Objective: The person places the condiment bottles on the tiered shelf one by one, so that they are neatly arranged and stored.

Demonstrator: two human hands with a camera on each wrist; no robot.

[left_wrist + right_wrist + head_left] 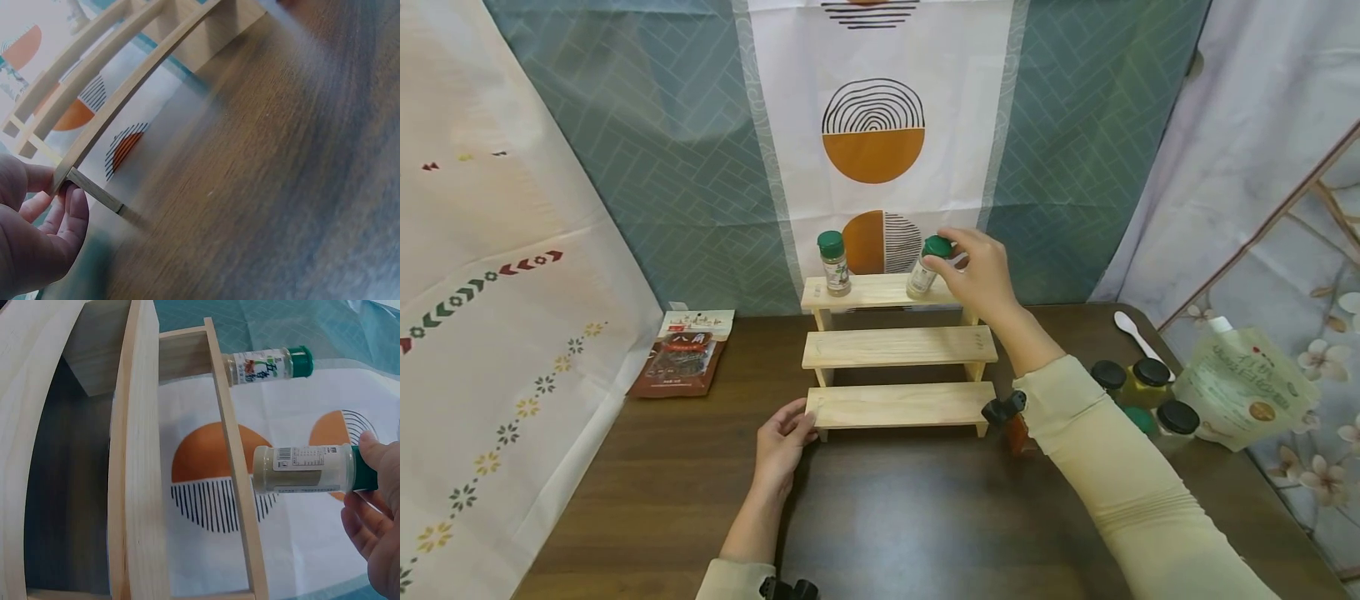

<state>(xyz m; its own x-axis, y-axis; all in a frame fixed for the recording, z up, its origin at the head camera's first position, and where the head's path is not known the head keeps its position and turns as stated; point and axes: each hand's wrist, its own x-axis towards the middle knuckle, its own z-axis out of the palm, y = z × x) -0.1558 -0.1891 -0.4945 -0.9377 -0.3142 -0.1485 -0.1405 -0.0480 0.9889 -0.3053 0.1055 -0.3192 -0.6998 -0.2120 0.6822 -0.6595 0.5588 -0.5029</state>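
Observation:
A three-step wooden rack [901, 405] stands on the dark table. My right hand [983, 273] pinches the green cap of a spice jar [919, 281] at the right part of the top step. In the right wrist view the bottom of this jar [306, 469] is right at the step's edge, its label facing the camera. Another green-capped spice jar [837, 273] is upright on the top step's left part. Down at the lowest step, my left hand [780, 446] grips the left end of the board, thumb above and fingers beneath in the left wrist view.
A brown-and-white spice packet [679, 360] lies at the back left. On the right are several jars, some black-lidded [1177, 417], a pale green spouted pouch [1243, 387] and a white spoon [1138, 337]. A reddish item [1018, 437] is partly hidden by the right forearm.

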